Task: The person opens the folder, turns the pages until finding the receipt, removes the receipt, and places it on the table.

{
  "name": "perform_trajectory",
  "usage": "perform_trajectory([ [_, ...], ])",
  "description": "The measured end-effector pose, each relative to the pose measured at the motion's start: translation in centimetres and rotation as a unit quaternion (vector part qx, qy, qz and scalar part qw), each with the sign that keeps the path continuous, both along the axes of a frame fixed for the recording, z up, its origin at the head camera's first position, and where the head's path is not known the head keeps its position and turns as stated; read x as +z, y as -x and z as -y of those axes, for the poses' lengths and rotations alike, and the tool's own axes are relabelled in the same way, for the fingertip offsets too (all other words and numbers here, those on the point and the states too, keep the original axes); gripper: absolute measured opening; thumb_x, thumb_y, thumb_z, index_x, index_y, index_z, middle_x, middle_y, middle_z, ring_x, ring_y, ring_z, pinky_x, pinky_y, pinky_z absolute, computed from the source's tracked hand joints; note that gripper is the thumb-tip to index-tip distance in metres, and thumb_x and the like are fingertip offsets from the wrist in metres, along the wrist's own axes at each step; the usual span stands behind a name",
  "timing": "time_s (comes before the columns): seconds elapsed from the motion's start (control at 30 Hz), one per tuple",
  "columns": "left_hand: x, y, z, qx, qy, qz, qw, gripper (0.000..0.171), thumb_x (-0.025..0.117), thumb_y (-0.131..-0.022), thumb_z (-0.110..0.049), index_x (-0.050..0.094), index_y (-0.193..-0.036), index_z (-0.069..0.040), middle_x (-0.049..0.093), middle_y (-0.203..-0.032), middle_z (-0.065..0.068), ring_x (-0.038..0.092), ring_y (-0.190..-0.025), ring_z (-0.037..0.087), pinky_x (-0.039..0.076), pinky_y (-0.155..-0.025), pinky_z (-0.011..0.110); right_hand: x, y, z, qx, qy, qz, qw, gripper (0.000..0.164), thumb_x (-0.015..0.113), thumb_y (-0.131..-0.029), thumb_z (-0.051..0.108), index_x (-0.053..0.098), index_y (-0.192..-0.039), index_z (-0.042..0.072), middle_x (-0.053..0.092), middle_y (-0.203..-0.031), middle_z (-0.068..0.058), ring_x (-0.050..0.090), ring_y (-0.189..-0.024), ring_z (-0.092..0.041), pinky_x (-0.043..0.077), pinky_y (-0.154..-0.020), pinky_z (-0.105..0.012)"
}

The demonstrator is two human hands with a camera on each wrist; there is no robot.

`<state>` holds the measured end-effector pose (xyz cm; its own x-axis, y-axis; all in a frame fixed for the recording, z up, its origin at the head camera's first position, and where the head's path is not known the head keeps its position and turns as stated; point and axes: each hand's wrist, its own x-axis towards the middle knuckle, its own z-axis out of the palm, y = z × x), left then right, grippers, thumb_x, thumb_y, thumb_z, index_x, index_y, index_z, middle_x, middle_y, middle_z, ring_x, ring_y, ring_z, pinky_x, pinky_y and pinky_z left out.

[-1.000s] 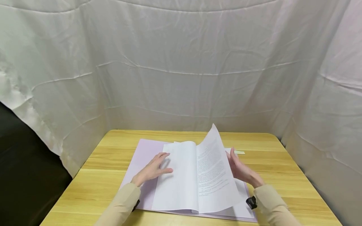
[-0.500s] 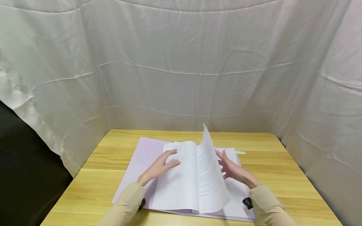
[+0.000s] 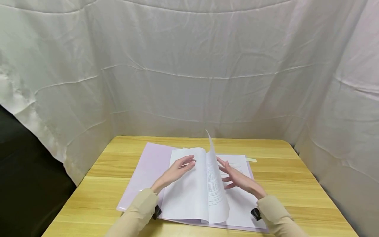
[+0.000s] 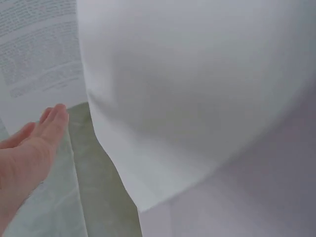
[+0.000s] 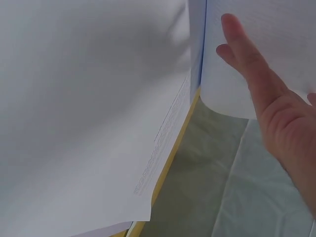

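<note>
Lilac and spread open, a folder [image 3: 149, 164] is being carried by the yellow wood-grained bench [image 3: 299, 184], and white printed papers are being borne on top of it. Part of the left cover is being overlapped by a white left-hand page [image 3: 182, 207], which is being bowed upward beside the central fold. Next to that fold, a single sheet [image 3: 215, 191] is being held nearly upright, its far corner being pointed up and its near edge being curved over the right-hand pages [image 3: 245, 205]. Lines of print are being shown on its left face.

Over the left-hand page the left grip [image 3: 176, 171] is being held with thumb and fingers slightly apart, nothing being clasped between them; whether the paper is being touched cannot be told. Behind the raised sheet, on its right side, the right grip [image 3: 240, 179] is being held with fingers extended and spread, nothing being pinched; whether the sheet is being pressed by the fingertips cannot be told.

Past the right-hand pages' far right corner, a pale yellow strip [image 3: 251, 160] is being displayed. Both forearms are being covered by beige sleeves, and the bench is being backed by a creased pale curtain [image 3: 189, 75].
</note>
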<state>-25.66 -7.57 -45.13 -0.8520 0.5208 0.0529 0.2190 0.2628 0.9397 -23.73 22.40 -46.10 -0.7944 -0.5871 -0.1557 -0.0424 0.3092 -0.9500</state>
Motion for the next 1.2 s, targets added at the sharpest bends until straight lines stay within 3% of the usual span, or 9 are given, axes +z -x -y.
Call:
perform_trajectory([
  [0.2,0.7,0.0,-0.8,-0.051,-0.087,0.09,0.9908,0.062,0.045,-0.109,-0.029,0.024,-0.156,0.006,0.036,-0.158,0.03,0.043,-0.144,0.041,0.037,-0.12,0.046,-0.2,0.1,0.5,0.012,-0.009,-0.018,1.0,0.066,0.006,-0.105,0.059,0.002,-0.164,0.029,0.007,-0.17,-0.021,0.039,-0.139,-0.058,0.056,-0.098,-0.058],
  [0.4,1.0,0.1,-1.6,-0.054,-0.141,0.137,0.9791,0.064,0.04,-0.11,-0.032,0.021,-0.155,0.01,0.038,-0.156,0.031,0.044,-0.144,0.041,0.042,-0.117,0.042,-0.2,0.0,1.1,0.008,-0.028,-0.025,0.999,0.064,0.006,-0.106,0.057,0.004,-0.164,0.028,0.004,-0.17,-0.021,0.039,-0.139,-0.058,0.054,-0.099,-0.059],
  [0.53,1.0,0.1,-1.8,-0.038,-0.161,0.155,0.9739,0.059,0.04,-0.11,-0.032,0.03,-0.152,0.01,0.049,-0.148,0.03,0.057,-0.134,0.033,0.047,-0.114,0.042,-0.1,-0.2,1.5,0.006,-0.035,-0.026,0.999,0.065,0.006,-0.107,0.057,0.004,-0.164,0.026,0.002,-0.17,-0.021,0.039,-0.139,-0.059,0.052,-0.101,-0.062],
  [0.67,1.0,0.1,-1.9,-0.013,-0.163,0.153,0.9746,0.056,0.043,-0.109,-0.032,0.039,-0.147,0.009,0.06,-0.136,0.024,0.068,-0.114,0.019,0.054,-0.107,0.041,0.0,-0.3,1.7,0.011,-0.039,-0.029,0.999,0.065,0.005,-0.106,0.057,0.004,-0.164,0.026,0.001,-0.17,-0.021,0.038,-0.14,-0.058,0.051,-0.102,-0.063],
  [0.87,0.9,0.1,-1.9,0.017,-0.173,0.16,0.9717,0.055,0.047,-0.108,-0.026,0.036,-0.148,0.011,0.065,-0.128,0.018,0.07,-0.1,0.011,0.059,-0.096,0.032,-0.1,-0.4,1.7,0.016,-0.042,-0.037,0.998,0.064,0.005,-0.107,0.055,0.004,-0.164,0.025,0.003,-0.169,-0.023,0.037,-0.141,-0.058,0.05,-0.103,-0.063],
  [1.1,0.4,0.2,-1.1,0.044,-0.181,0.172,0.9673,0.049,0.048,-0.107,-0.016,0.039,-0.145,0.013,0.07,-0.105,-0.001,0.07,-0.089,0.005,0.06,-0.079,0.022,-0.3,-0.3,1.4,0.016,-0.044,-0.046,0.998,0.062,0.006,-0.108,0.052,0.005,-0.164,0.025,0.005,-0.169,-0.023,0.036,-0.142,-0.057,0.049,-0.104,-0.064],
  [1.2,0.1,0.2,-0.7,0.062,-0.174,0.171,0.9677,0.044,0.052,-0.104,-0.01,0.045,-0.141,0.012,0.073,-0.105,0.003,0.07,-0.088,0.005,0.06,-0.078,0.022,-0.5,-0.3,1.3,0.011,-0.044,-0.047,0.998,0.06,0.008,-0.109,0.049,0.006,-0.164,0.024,0.006,-0.169,-0.023,0.035,-0.143,-0.056,0.049,-0.104,-0.064],
])
